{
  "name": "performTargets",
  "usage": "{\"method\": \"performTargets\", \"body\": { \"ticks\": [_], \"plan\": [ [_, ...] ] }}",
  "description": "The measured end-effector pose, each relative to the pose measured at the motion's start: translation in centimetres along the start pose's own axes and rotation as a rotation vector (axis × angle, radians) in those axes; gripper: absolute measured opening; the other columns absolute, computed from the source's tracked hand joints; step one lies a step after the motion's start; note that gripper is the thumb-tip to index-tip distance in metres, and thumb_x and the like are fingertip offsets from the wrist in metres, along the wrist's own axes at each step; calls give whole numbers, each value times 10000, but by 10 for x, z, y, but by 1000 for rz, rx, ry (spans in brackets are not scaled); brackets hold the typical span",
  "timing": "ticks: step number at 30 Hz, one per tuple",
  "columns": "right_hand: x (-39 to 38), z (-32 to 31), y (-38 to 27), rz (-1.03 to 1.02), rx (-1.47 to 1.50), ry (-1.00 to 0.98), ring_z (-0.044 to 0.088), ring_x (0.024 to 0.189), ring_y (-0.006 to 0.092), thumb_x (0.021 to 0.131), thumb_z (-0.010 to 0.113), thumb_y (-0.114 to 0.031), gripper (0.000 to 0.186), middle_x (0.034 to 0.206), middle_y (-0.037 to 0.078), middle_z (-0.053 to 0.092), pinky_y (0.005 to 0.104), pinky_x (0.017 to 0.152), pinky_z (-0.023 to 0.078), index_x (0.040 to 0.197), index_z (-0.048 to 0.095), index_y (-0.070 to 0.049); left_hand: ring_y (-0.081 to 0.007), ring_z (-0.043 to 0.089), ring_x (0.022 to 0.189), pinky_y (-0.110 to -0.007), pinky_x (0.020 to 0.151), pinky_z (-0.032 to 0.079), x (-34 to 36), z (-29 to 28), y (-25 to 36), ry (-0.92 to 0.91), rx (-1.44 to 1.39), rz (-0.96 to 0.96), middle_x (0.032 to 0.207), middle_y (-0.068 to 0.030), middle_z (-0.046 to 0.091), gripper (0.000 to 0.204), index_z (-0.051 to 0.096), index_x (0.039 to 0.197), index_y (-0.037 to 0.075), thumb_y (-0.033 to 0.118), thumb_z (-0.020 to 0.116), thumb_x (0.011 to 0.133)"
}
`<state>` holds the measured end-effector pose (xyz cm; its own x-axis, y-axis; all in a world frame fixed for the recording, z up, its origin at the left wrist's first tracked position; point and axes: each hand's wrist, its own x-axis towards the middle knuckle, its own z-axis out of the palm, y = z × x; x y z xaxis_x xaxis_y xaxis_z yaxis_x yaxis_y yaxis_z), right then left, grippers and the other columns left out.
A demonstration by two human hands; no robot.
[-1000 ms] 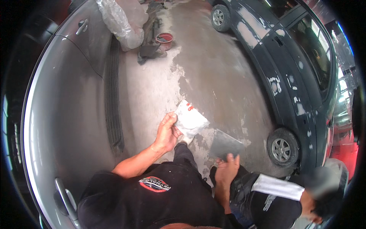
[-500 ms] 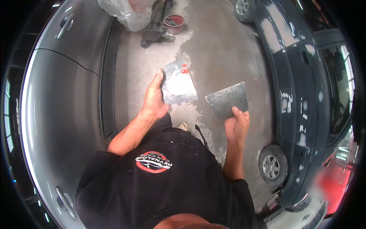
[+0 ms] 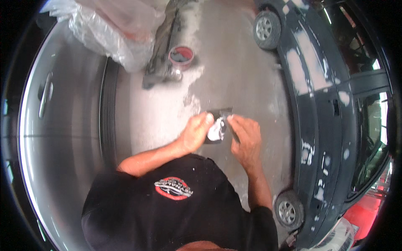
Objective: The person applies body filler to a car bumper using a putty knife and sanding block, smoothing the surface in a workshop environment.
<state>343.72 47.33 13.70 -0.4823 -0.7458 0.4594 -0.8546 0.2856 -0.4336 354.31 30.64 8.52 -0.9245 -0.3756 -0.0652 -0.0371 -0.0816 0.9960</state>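
Observation:
My left hand grips a thin flat plate by its left side, thumb on top. A lump of white paste lies on the plate. My right hand is closed on a flat spreader, which is tilted nearly edge-on and meets the plate beside the paste. Both hands are close together in front of my black shirt. My right fingers hide much of the spreader, and no red shows on the paste from here.
A silver car stands along my left. On the right is a dark car with pale sanded patches. A red tub sits on the floor ahead, near clear plastic sheeting.
My hands came together: the left moved right and down with the plate, the right moved left, bringing the spreader to the paste. The red spots are no longer visible. The view has shifted.

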Motion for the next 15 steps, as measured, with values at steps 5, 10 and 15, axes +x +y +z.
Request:
{"method": "performTargets", "body": {
  "ticks": [5, 10, 15],
  "plan": [
    [66, 18, 61, -10, 126, -71, 587, 1043, 277, 642, 636, 34, 518, 1144, 20, 681, 408, 880, 458, 1133, 719, -109, -186, 592, 855, -354, 783, 491, 119, 8, 26, 4, 61, 103, 904, -114, 656, 493, 648, 1099, -16, 421, 420, 1077],
    [130, 14, 142, -56, 71, -169, 580, 1014, 257, 629, 654, 7, 539, 1160, -9, 660, 390, 858, 450, 1150, 714, -119, -161, 625, 864, -342, 778, 511, 235, 22, 10, -20, -61, -80, 934, -85, 698, 383, 667, 1100, -22, 291, 452, 1046],
    [186, -3, 243, -113, 65, -275, 578, 1006, 248, 621, 667, -1, 551, 1174, -20, 652, 381, 848, 446, 1155, 714, -127, -168, 629, 811, -345, 765, 516, 348, 46, 1, 4, -89, -149, 954, -113, 707, 372, 671, 1084, -52, 225, 426, 1042]
  ]
}}
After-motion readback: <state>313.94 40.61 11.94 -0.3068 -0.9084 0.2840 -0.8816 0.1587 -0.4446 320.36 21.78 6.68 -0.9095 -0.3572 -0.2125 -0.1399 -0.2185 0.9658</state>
